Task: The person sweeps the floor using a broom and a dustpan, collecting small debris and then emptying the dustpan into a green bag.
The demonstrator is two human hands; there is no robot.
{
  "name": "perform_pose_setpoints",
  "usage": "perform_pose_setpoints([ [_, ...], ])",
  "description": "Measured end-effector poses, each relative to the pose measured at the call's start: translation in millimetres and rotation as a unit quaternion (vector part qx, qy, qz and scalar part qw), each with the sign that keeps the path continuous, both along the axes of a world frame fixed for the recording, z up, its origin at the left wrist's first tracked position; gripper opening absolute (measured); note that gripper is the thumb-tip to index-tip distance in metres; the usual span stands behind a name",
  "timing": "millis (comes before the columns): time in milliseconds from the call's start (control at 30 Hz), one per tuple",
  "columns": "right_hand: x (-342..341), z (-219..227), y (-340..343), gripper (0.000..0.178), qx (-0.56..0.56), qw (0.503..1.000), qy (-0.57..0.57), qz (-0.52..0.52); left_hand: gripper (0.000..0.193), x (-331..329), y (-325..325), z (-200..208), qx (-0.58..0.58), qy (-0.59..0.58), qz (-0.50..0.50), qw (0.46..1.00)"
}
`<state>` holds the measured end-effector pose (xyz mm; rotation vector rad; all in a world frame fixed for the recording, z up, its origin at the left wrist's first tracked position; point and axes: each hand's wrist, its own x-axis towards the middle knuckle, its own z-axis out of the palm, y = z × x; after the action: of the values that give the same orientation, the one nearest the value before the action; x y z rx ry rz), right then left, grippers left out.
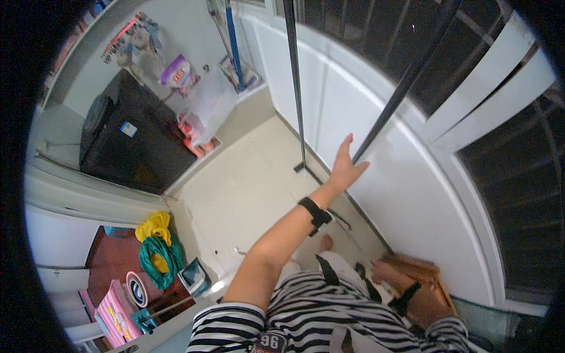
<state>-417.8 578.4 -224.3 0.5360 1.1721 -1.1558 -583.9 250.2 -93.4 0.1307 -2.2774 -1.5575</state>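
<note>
My left hand (346, 170) is stretched out beside a slanting black pole (391, 106) of a floor-standing rack. Its thumb and fingers are spread, and the pole runs into the gap between them; whether the palm presses on it I cannot tell. A black band (316, 215) circles the left wrist. The rack's second black pole (296, 82) stands farther left, with a foot on the floor. Low at my right side, my right hand (391, 279) is smeared by motion next to a brown cardboard box (438, 282). Its fingers cannot be made out.
A white wall panel (376, 126) with barred dark windows above runs along the right. A large black case (135, 135), a purple bag (178, 75) and a blue-handled pole (234, 47) stand far left. Nearer left are a green bag (159, 262), a dustpan (195, 276) and a pink box (115, 317).
</note>
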Motion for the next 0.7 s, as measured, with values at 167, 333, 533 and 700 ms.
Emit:
perform_pose_setpoints([
  [167, -4, -6, 23, 0.057, 0.013, 0.986, -0.090, -0.137, 0.048, -41, 23, 32, 0.111, -0.001, 0.008, 0.994],
  [333, -6, 5, 42, 0.041, 0.064, 0.996, 0.047, -0.031, 0.040, -51, 24, 31, 0.155, -0.009, 0.169, 0.973],
  [533, -14, 32, 31, 0.029, 0.158, 0.981, -0.013, -0.114, 0.035, -36, -57, 46, 0.186, 0.091, 0.263, 0.942],
  [700, -26, 38, 18, 0.025, 0.115, 0.976, -0.069, -0.173, 0.030, -9, -102, 76, 0.231, 0.110, 0.247, 0.935],
])
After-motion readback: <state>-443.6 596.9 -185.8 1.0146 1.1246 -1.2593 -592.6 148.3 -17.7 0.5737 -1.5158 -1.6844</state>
